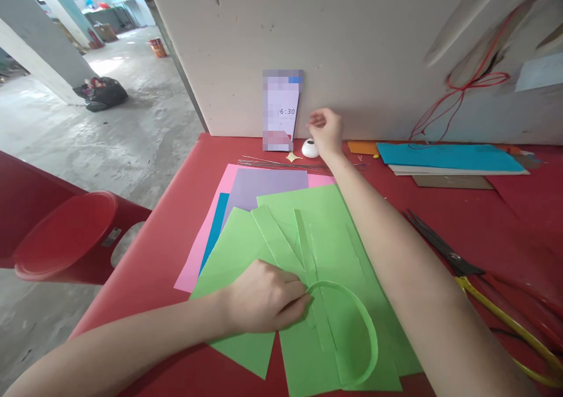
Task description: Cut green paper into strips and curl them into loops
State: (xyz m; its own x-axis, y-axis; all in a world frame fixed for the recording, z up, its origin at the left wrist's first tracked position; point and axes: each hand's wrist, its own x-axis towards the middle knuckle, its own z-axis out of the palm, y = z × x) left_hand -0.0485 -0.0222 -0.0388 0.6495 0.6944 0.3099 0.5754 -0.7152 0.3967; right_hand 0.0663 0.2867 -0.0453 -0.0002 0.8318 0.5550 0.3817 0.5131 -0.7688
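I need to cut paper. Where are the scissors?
The scissors lie on the red table at the right, beside the right forearm and the green paper.

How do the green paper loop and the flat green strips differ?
The loop is curled into an arc that stands up off the sheets; the strips lie flat and straight. The left hand pinches the loop's end, while the strips lie untouched. The loop sits near the table's front edge; the strips lie farther back, fanned at angles. Both are narrow cuts of the same light green paper, resting on the green sheets.
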